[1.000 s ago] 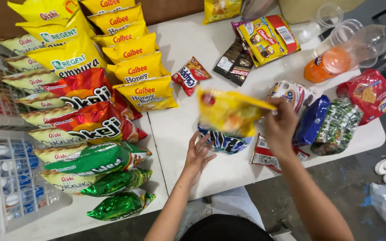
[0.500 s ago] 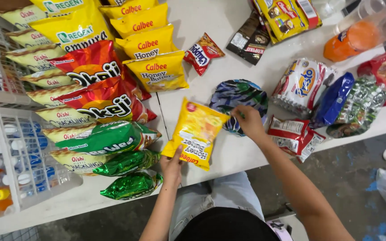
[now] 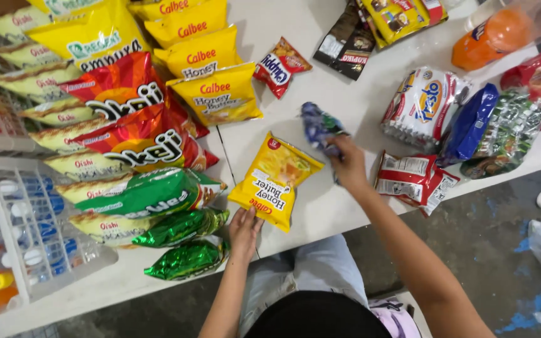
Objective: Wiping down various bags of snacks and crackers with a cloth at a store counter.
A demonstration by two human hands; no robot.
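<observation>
A yellow snack bag [image 3: 273, 179] lies flat on the white table [image 3: 320, 209] near its front edge. My left hand [image 3: 244, 229] rests with its fingertips on the bag's near corner. My right hand [image 3: 347, 164] is closed on a blue and green snack bag [image 3: 319, 126], lifted just right of the yellow one. A row of matching yellow bags [image 3: 220, 94] runs toward the far edge. Red, orange and green snack bags [image 3: 142, 194] overlap in a column at the left.
White crates of drink bottles [image 3: 7, 231] stand at the far left. At the right lie a white biscuit multipack [image 3: 424, 100], a blue bag [image 3: 468, 125], a red-and-white pack [image 3: 411, 180] and an orange bottle [image 3: 493, 37]. Beyond the table's right edge is grey floor.
The yellow bag went from raised in my right hand to lying flat under my left fingertips. My right hand moved to the blue and green bag and picked it up.
</observation>
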